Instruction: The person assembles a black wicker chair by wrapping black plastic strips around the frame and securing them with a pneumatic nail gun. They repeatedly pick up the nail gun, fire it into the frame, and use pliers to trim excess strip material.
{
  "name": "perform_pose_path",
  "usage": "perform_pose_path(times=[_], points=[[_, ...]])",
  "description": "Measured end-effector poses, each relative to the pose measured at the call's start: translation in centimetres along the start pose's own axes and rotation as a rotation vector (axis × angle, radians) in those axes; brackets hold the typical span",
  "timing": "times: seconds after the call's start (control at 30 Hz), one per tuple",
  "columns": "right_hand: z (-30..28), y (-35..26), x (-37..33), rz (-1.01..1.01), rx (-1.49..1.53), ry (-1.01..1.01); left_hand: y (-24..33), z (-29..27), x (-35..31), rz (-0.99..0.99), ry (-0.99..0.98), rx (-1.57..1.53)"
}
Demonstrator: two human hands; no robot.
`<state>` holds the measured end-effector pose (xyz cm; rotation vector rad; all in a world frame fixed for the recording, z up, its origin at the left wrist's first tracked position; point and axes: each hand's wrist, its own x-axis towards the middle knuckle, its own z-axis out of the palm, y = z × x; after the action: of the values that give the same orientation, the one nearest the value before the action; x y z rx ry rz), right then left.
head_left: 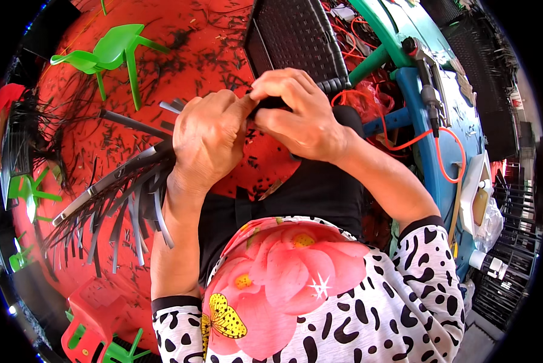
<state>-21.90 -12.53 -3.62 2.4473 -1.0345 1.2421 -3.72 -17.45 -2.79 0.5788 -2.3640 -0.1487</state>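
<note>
Both my hands meet over my lap at a dark frame edge with flat black plastic strips. My left hand (208, 136) is closed around it, fingers curled, knuckles up. From beneath that hand, a bunch of grey-black strips (129, 175) fans out to the left, their loose ends hanging down. My right hand (298, 112) is closed with thumb and fingers bent around a dark piece beside the left thumb; what exactly it grips is mostly hidden. Just beyond my hands stands a woven black panel (295, 39) on a frame, its corner near my right wrist.
A blue table (453, 115) at the right carries a pneumatic hand tool (428, 91) with an orange hose (398, 145). Green chairs (111, 51) and a red chair (96, 308) stand at the left. Black scraps litter the red floor (180, 66). Another person's red sleeve (8, 100) shows far left.
</note>
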Motion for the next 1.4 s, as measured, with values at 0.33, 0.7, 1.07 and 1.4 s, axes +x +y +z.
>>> perform_pose_path(times=[0.33,0.7,1.07,1.4], points=[[-0.9,-6.0,-0.4,0.798,1.081,0.395,-0.3,-0.4,0.0,0.013,-0.042,0.021],[-3.8,-6.3,1.3,0.768,0.816,0.091,0.7,0.1,-0.5,-0.019,-0.007,0.067],[1.2,1.6,6.9,0.663,0.274,-0.176,2.3,0.3,-1.9,-0.110,0.023,0.058],[5.3,5.6,5.6,0.648,0.030,-0.804,1.6,0.3,-1.8,-0.069,-0.036,0.189]])
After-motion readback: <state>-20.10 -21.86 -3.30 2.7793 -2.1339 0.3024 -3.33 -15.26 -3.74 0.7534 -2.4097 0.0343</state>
